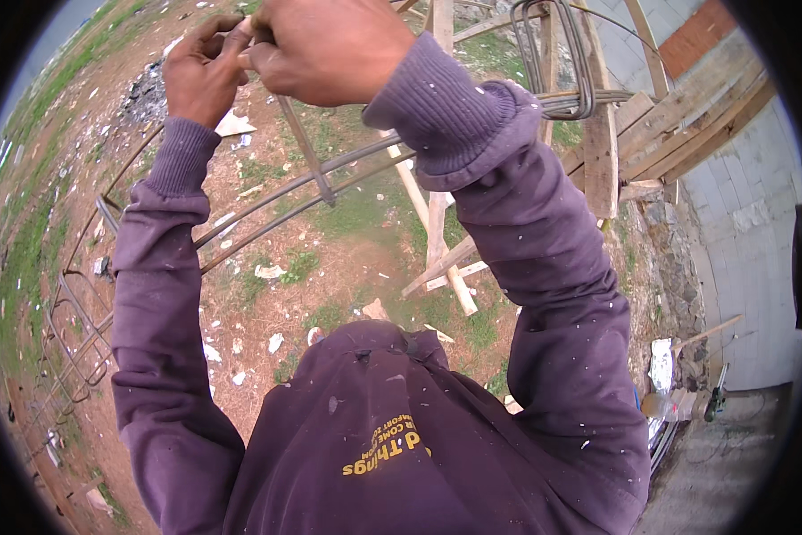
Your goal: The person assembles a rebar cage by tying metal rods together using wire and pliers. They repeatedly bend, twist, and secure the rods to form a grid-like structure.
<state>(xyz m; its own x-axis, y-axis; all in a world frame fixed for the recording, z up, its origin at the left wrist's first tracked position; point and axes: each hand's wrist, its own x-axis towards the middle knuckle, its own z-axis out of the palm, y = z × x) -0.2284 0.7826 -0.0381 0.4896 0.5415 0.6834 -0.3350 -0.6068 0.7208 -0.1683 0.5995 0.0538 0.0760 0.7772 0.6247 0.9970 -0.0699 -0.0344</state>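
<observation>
Both hands come together at the top of the view, over a long frame of steel reinforcing bars (330, 167). My left hand (203, 71) is closed, its thumb and fingertips pinched toward the right hand. My right hand (330, 52) is closed too, its fingertips meeting the left's. Whatever they pinch is too small or hidden to make out. Below the right hand, a rusty steel piece (305, 147) slants down to the bars, its upper end hidden. The bars pass beneath my forearms toward the left, where bent steel stirrups (75, 303) hang around them.
At the upper right, a bundle of bent stirrups (587, 85) rests by a wooden post (600, 134). Wooden planks (695, 116) lean near a grey block wall (749, 214). Timber legs (437, 232) stand under the bars. Litter and grass patches cover the dirt ground (267, 321).
</observation>
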